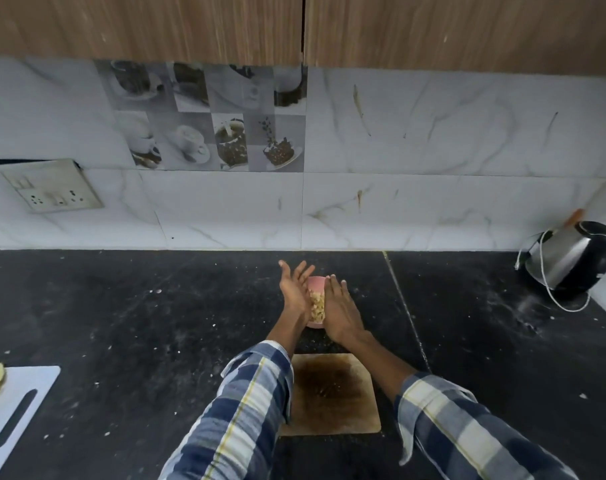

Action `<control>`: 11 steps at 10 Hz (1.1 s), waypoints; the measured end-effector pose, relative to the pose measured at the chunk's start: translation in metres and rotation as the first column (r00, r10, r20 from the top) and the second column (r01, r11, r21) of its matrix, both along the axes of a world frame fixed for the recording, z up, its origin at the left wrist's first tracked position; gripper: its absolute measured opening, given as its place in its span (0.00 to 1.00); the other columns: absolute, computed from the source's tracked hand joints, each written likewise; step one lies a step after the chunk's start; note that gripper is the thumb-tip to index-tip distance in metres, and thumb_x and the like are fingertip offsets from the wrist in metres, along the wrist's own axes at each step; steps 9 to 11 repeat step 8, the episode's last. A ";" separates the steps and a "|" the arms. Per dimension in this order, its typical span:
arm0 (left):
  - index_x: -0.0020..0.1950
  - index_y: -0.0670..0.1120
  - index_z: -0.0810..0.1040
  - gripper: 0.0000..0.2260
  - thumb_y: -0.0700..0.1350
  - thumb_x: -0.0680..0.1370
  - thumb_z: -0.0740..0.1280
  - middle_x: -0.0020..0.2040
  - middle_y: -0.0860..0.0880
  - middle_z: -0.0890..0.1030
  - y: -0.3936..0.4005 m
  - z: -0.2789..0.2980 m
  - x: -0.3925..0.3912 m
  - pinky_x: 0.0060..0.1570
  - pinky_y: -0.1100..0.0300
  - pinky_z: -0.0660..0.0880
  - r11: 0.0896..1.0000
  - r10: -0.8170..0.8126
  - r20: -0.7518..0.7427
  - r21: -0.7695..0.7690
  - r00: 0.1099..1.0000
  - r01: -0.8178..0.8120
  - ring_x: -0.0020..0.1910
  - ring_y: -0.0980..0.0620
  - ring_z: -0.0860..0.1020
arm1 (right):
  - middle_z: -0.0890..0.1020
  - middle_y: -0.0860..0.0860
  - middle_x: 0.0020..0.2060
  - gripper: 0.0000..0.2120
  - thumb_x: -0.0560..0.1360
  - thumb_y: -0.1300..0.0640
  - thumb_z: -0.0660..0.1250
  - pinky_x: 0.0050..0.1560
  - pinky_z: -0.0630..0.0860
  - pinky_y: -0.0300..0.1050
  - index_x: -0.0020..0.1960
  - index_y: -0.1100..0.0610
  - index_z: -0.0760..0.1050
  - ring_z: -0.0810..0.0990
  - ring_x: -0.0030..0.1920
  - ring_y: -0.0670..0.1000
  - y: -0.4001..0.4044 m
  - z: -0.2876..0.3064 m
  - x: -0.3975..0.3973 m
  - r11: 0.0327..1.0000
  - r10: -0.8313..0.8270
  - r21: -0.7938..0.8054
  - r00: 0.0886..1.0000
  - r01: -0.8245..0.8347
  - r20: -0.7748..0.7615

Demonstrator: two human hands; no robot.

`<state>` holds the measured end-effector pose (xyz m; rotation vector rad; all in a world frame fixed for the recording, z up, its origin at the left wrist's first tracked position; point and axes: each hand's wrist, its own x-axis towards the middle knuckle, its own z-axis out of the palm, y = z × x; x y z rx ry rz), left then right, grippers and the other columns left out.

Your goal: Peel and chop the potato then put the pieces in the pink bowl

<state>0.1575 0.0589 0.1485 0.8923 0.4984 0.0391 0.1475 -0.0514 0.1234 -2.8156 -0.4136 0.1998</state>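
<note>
Both hands, left (294, 292) and right (339, 311), grip apart with fingers straight, flank the pink bowl (316, 282) between them, apparently shedding potato pieces (317, 306) into it.

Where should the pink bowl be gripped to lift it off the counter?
Probably by its side walls, one hand from each side. The pink bowl sits upright, full of potato pieces, and the left hand and right hand already flank it, open.

hands: 2 (left hand (293, 293), right hand (341, 311)) | pink bowl (316, 282): 1 | wooden board (332, 393): 1 | white board (17, 410): 1 | kettle (571, 259): 1 | wall socket (52, 190): 1
</note>
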 end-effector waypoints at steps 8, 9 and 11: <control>0.82 0.49 0.62 0.24 0.57 0.87 0.53 0.81 0.49 0.66 -0.031 0.021 -0.010 0.79 0.48 0.61 0.631 -0.222 0.105 0.774 0.969 0.061 0.79 0.51 0.64 | 0.40 0.57 0.82 0.55 0.75 0.40 0.72 0.81 0.45 0.62 0.83 0.55 0.37 0.36 0.81 0.61 -0.004 0.048 0.007 0.999 0.045 -0.003 0.942 -0.047 0.332; 0.82 0.49 0.62 0.24 0.57 0.87 0.53 0.81 0.49 0.66 -0.031 0.021 -0.010 0.79 0.48 0.61 0.631 -0.222 0.105 0.774 0.969 0.061 0.79 0.51 0.64 | 0.40 0.57 0.82 0.55 0.75 0.40 0.72 0.81 0.45 0.62 0.83 0.55 0.37 0.36 0.81 0.61 -0.004 0.048 0.007 0.999 0.045 -0.003 0.942 -0.047 0.332; 0.82 0.49 0.62 0.24 0.57 0.87 0.53 0.81 0.49 0.66 -0.031 0.021 -0.010 0.79 0.48 0.61 0.631 -0.222 0.105 0.774 0.969 0.061 0.79 0.51 0.64 | 0.40 0.57 0.82 0.55 0.75 0.40 0.72 0.81 0.45 0.62 0.83 0.55 0.37 0.36 0.81 0.61 -0.004 0.048 0.007 0.999 0.045 -0.003 0.942 -0.047 0.332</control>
